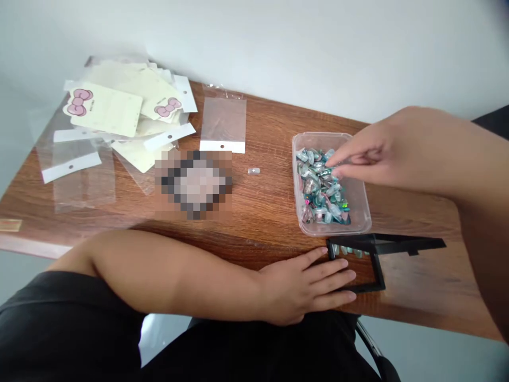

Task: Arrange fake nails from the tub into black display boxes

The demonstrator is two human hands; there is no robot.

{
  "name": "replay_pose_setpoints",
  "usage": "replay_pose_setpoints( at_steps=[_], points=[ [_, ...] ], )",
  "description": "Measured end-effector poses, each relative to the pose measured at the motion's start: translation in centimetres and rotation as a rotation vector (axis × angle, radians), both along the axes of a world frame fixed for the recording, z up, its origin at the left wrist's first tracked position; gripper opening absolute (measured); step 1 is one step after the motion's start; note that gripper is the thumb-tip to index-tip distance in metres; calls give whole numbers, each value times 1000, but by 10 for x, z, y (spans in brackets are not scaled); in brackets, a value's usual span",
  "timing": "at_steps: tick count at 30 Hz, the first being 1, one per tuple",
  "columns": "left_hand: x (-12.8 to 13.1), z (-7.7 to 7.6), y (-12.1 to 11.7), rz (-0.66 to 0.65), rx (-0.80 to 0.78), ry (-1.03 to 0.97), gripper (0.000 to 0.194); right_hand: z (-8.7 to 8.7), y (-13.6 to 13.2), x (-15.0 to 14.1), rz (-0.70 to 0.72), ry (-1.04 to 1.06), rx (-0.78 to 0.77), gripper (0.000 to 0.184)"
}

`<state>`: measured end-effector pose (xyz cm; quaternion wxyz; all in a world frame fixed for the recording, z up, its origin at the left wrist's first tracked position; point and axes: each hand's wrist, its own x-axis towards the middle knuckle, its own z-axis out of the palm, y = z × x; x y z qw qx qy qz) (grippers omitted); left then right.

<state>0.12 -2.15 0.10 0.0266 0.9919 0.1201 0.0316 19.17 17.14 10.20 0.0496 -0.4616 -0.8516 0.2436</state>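
Note:
A clear plastic tub [363, 209] holds a heap of press-on nails [318, 185] in teal, silver and pink. My right hand [374, 151] reaches in from the right, thumb and forefinger pinched at a nail on top of the heap; its other fingers are curled. Just below the tub lies a black-framed case [380, 273] with its lid raised; a row of nails [352, 251] lines its far side. Spread flat, my left hand [308, 286] rests with its fingertips over the case's left part, partly hiding it.
One pale nail [253, 171] lies on the wooden table [270, 207], left of the tub. Beside it is a pixelated dark-edged object [196, 183]. Cream cards with pink bows [107, 109] and clear bags [223, 119] cover the far left. A white wall [278, 48] runs behind.

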Motion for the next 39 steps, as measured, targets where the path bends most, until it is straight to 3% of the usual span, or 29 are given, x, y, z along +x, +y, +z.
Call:
replay_pose_setpoints(
  at_steps=[3,8,10,13,19,22,26,30,35,39],
  points=[
    [-1,1,1,-6,3,9,72,-18,17,-1,128,-237,20,20],
    [-2,2,3,1,-10,-19,66,-37,12,8,172,-133,55,13],
    [-2,1,3,6,-11,-25,66,-36,9,7,180,-145,85,2],
    [-1,0,2,4,-5,-16,65,-33,5,8,158,-223,95,13],
    [1,-5,0,7,16,-18,65,-32,6,17,162,-258,131,14],
    [2,-10,-2,15,21,-53,70,-26,2,8,144,-479,179,12],
    [4,-15,-5,27,16,-77,72,-18,-6,-2,18,-686,185,13],
    [4,-15,-5,39,3,-99,75,-17,-7,5,-20,-651,168,14],
    [3,-15,-4,40,-8,-116,75,-23,-3,10,84,-524,164,11],
    [4,-18,-5,36,-11,-113,77,-19,-8,2,26,-554,126,15]
  ],
)
